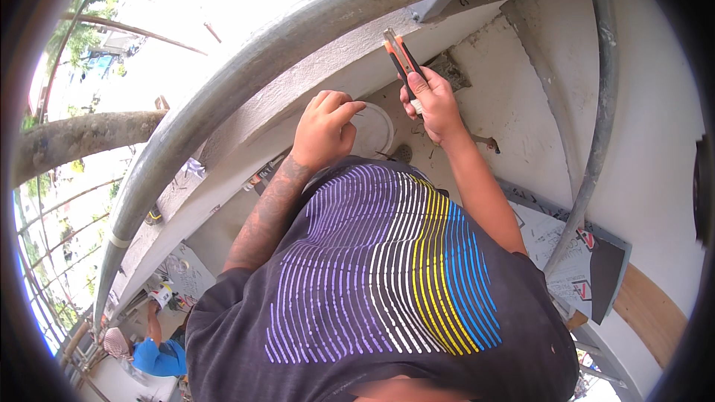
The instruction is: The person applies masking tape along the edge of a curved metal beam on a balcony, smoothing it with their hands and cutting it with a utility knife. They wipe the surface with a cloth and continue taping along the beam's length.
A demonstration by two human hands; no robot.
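My right hand [436,108] is wrapped round an orange and black utility knife [402,58], its metal tip pointing up and away from me. A small whitish piece shows beneath my fingers there; I cannot make out what it is. To its left, my left hand [325,128] is closed, thumb and fingers pinched together. Something thin and dark shows at the fingertips, too small to name. The two hands are apart, both held out in front of my dark striped shirt [387,268]. A pale round bucket [375,132] stands below and partly behind my left hand.
A thick grey metal pipe [246,67] crosses ahead and to the left, above a rough concrete ledge [298,93]. Another pipe [605,67] rises at the right. Printed-film panels [555,242] lie at right. A person in blue [158,357] works at lower left.
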